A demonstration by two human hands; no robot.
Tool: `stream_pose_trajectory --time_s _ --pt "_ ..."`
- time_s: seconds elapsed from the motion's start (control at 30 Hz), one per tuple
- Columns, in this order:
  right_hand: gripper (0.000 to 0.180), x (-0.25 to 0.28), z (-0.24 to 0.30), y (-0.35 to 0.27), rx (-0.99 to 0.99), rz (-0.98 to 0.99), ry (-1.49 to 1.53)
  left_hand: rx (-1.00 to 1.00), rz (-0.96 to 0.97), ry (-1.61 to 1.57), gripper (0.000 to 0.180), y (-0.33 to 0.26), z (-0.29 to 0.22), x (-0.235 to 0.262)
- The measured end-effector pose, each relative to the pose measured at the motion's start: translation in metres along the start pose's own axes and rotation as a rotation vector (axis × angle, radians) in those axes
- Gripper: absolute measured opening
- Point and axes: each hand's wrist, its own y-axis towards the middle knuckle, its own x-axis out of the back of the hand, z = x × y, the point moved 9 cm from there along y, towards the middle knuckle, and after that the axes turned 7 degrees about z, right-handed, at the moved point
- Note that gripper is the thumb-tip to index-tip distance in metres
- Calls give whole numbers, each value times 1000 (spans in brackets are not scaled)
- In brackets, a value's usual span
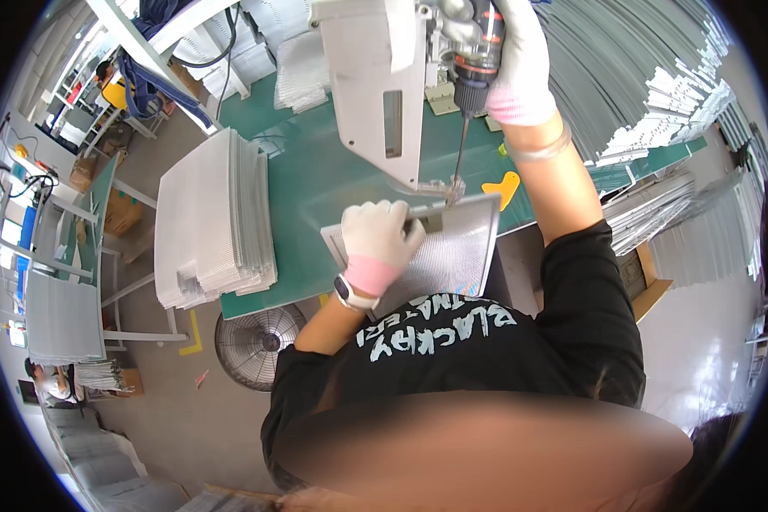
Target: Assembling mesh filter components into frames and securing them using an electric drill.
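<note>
My gloved right hand (pixel 520 72) is wrapped around an electric screwdriver (pixel 480 55), which stands upright beside a light grey machine housing (pixel 367 85). Its long thin bit points down to a clear guide piece at the far edge of a framed panel (pixel 452 260). This panel has a silver frame and a fine-patterned grey face, and it tilts over the near edge of the table. With curled fingers, my gloved left hand (pixel 374 243) grips the panel's frame near its far left corner. A yellow flat piece (pixel 505 189) lies just right of the bit.
A thick stack of white mesh sheets (pixel 213 218) rests on the green tabletop (pixel 303 162) at left. Long grey strips (pixel 631 68) are piled at far right. A round floor fan (pixel 260 346) stands below the table's near edge. Other people work far left.
</note>
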Motion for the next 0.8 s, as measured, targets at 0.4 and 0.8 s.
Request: stream_pose_trajectory --time_s 0.4,0.8 --pt "38 9 -41 -44 -23 92 39 -17 -156 -87 28 -38 -28 29" --pt "57 -7 -70 -66 -28 297 -166 -57 -106 -178 22 -36 -37 28"
